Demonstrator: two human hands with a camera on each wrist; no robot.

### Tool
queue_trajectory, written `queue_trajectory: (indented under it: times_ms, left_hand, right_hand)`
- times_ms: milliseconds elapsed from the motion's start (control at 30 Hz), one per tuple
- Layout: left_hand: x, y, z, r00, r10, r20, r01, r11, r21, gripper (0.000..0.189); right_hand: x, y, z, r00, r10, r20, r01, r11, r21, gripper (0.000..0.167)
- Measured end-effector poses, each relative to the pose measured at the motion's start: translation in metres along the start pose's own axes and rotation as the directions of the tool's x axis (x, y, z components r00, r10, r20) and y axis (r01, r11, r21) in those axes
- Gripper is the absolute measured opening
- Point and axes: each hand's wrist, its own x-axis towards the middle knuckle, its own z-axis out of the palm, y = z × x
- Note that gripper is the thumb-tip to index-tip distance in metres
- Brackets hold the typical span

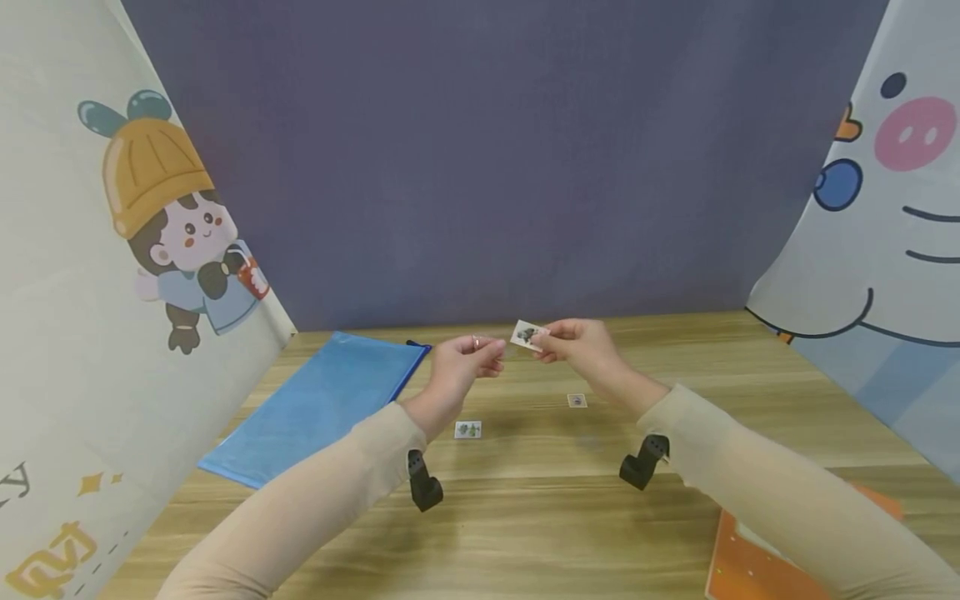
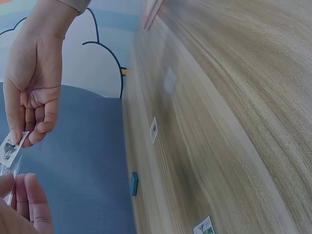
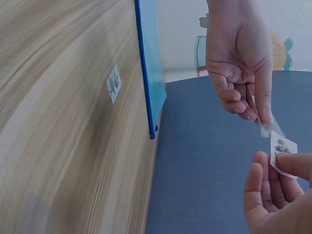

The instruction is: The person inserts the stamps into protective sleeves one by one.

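- The table (image 1: 525, 517) lay below both my hands, plain wood, with nothing on it standing up into the space where I worked.
- A blue pouch (image 1: 318, 404) lay flat on the table to the left of my left hand, well apart from it.
- An orange board (image 1: 750, 562) lay near my right elbow, partly under the sleeve.
- My left hand (image 1: 461, 362) was raised over the table, fingers curled, pinching a thin clear film (image 3: 269, 127) that ran down to the sticker.
- My right hand (image 1: 581, 343) was level with it and just beside it, thumb and fingers pinching the sticker (image 1: 527, 334) by its edge.
- The sticker hung between my two hands, clear of the table. I judged it very light, limp and easily creased, tacky where bared, so best held by the rim with fingertips only.
- Two more stickers lay flat on the table: one (image 1: 468, 429) just below my left wrist, one (image 1: 577, 401) below my right hand. Neither was in the way.
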Motion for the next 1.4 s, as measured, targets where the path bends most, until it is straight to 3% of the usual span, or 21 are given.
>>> queue_trajectory:
  times_ms: [667,1100,1400]
  left_hand:
    - [-0.004,0.005,0.003,0.998,0.053,-0.04,-0.052,0.998,0.021,0.021]
    - [-0.002,0.004,0.004,0.997,0.072,0.027,-0.074,0.995,0.074,0.022]
    - [-0.003,0.007,0.007,0.997,0.065,0.032,-0.067,0.993,0.098,0.023]
  right_hand:
    - [0.0,0.001,0.004,0.999,0.03,0.026,-0.028,0.998,-0.06,0.025]
    - [0.0,-0.008,-0.003,0.994,0.023,0.105,-0.002,0.981,-0.195,0.023]
    - [0.003,-0.013,-0.003,0.992,0.023,0.124,0.006,0.973,-0.232,0.024]
